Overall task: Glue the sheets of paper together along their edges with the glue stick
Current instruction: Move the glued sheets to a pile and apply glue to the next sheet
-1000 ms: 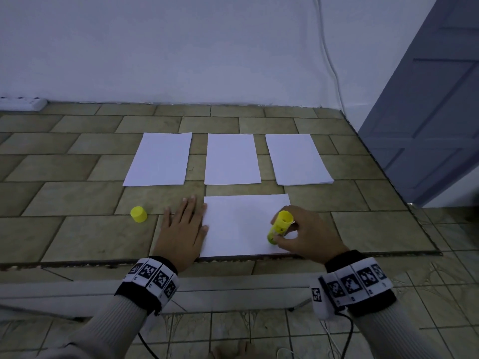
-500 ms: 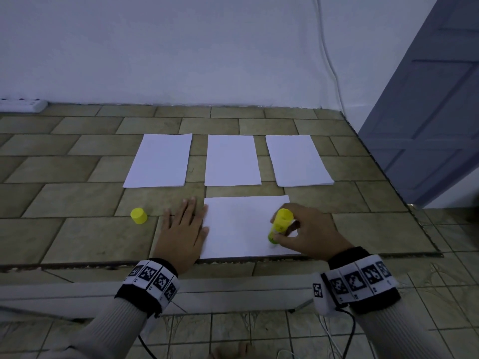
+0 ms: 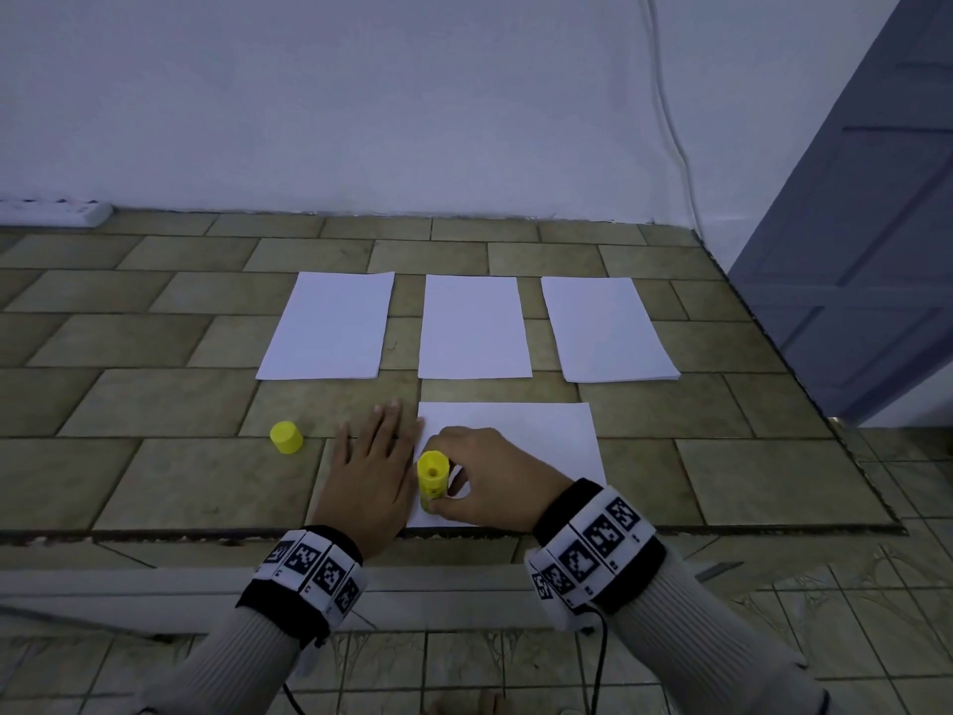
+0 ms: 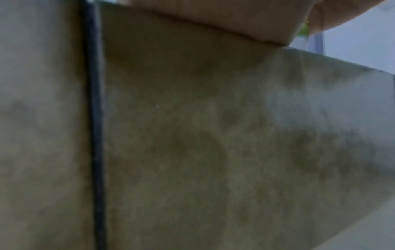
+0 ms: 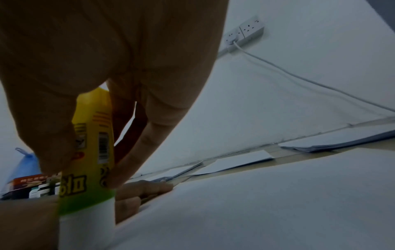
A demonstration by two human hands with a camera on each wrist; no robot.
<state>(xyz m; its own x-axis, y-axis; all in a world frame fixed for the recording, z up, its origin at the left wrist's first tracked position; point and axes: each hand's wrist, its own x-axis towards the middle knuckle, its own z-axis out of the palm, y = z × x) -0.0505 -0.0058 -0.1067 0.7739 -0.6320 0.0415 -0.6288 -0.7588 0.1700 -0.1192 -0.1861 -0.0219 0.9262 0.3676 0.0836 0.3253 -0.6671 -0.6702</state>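
Head view: my right hand [image 3: 495,477] grips the glue stick [image 3: 432,478], thumb at the near side, fingers [image 3: 456,438] curled round the far side. Stick stands almost upright, white tip down on the near sheet [image 3: 541,436], close to that sheet's left edge and near-left corner. Yellow base end faces up toward the cam.

My left hand [image 3: 374,472] lies flat, palm down, fingers straight and slightly spread, holding nothing. It rests on the desk [image 3: 154,405] just left of the near sheet, with its right side at the sheet's left edge; whether it overlaps the paper I cannot tell. Hand and stick sit just beside each other.

Yellow cap [image 3: 286,437] stands on the desk left of my left hand, apart from it.

Far row, 3 more white sheets, each apart from the next: left sheet [image 3: 330,327], middle sheet [image 3: 473,327], right sheet [image 3: 606,330]. All lie flat, well clear of the near sheet.

Right wrist view: glue stick [image 5: 91,152] seen close, yellow label w/ barcode, green band, white lower part meeting the paper [image 5: 256,203]. Thumb in front, fingers [image 5: 132,152] behind. Left hand's fingertips show low behind the stick.

Left wrist view: blurred tile surface w/ one dark joint line; edge of my left hand [image 4: 213,18] at top. Little else legible.

Backgnd: white wall, cable [image 3: 670,121] running down it, power strip [image 3: 56,211] at far left, grey door [image 3: 866,224] at right.
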